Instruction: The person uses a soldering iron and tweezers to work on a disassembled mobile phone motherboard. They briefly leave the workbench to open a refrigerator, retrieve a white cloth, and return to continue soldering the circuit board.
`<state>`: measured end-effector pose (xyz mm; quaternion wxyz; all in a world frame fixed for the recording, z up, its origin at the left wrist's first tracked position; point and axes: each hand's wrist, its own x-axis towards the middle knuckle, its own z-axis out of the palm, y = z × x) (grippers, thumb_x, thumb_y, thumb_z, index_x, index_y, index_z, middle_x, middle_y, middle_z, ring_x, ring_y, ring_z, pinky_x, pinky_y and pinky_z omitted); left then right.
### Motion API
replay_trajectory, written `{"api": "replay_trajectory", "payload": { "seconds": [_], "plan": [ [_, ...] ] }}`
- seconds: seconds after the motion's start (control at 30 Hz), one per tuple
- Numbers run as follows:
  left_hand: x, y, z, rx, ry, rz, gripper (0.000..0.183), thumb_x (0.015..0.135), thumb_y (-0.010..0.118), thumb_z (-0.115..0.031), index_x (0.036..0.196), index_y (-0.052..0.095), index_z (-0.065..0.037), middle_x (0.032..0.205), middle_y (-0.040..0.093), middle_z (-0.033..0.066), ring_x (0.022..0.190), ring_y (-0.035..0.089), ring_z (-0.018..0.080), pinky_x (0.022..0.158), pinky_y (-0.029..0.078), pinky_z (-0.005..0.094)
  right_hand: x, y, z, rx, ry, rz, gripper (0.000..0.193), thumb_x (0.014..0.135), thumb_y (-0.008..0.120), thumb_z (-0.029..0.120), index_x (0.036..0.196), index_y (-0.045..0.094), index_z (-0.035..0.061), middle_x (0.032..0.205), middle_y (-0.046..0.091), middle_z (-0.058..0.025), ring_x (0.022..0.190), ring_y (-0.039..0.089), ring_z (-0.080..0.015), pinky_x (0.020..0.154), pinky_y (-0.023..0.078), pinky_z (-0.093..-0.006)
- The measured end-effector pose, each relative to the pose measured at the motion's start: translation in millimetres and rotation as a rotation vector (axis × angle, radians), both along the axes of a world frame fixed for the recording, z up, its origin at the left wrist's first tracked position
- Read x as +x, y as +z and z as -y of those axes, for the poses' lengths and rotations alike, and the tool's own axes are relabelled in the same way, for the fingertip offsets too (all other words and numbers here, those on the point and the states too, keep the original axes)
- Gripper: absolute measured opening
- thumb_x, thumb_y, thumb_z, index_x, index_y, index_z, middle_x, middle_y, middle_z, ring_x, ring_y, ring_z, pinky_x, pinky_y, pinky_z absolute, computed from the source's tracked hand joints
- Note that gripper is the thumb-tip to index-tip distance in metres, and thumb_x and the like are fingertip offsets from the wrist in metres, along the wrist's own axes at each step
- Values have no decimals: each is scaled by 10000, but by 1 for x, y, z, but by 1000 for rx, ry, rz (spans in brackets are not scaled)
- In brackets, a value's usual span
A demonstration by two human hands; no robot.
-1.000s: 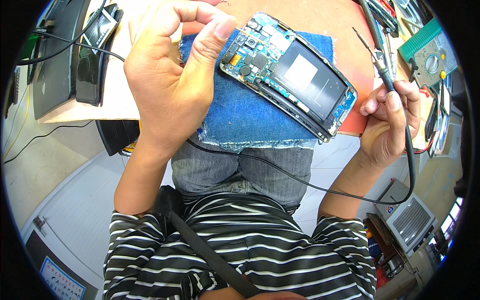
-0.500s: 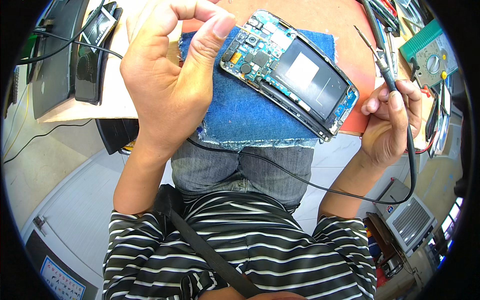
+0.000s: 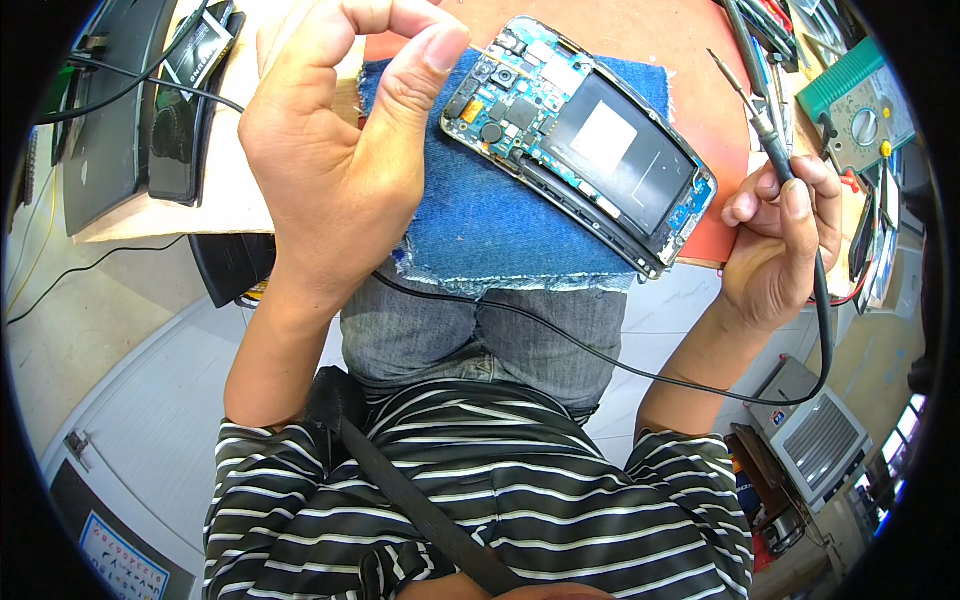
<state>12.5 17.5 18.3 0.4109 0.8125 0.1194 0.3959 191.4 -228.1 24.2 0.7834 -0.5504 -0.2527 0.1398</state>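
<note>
since a second ago the left hand [image 3: 335,170] has shifted a little, its thumb now nearer the phone's top corner; the right hand [image 3: 775,240] has hardly moved. the left thumb and forefinger are pinched together on a thin wire [image 3: 480,50] whose tip reaches the phone [image 3: 580,140]. the right hand is clamped round a soldering iron [image 3: 765,130], tip up, just right of the phone. the phone lies open, slantwise on a blue denim cloth [image 3: 480,225], showing its circuit board and a dark battery bay.
</note>
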Motion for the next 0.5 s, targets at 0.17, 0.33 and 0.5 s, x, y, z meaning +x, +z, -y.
{"api": "replay_trajectory", "payload": {
  "seconds": [0.17, 0.33, 0.5],
  "plan": [
    [7, 1, 4, -55, -32, 68, 121, 975, 707, -84, 1017, 667, 23, 1109, 663, 108, 1081, 610, 189, 970, 467, 331, 0, -1, 1, 2, 2, 10, 254, 949, 656, 63, 1165, 614, -65, 861, 649, -153, 646, 636, -192, 577, 571, -314],
    [10, 2, 5, 212, 124, 5, 163, 939, 737, -112, 942, 670, 37, 1001, 665, 123, 1043, 616, 209, 906, 483, 346, -1, 0, 0, 6, 11, 21, 257, 948, 654, 59, 1169, 614, -66, 861, 644, -154, 642, 636, -194, 571, 572, -317],
    [4, 1, 0, 34, -31, 58, 133, 975, 711, -80, 1057, 677, 20, 1168, 687, 127, 1097, 621, 179, 981, 470, 315, -1, 1, -1, 5, 18, 18, 257, 950, 651, 56, 1172, 612, -67, 864, 647, -158, 645, 639, -195, 577, 576, -317]
  ]
}}
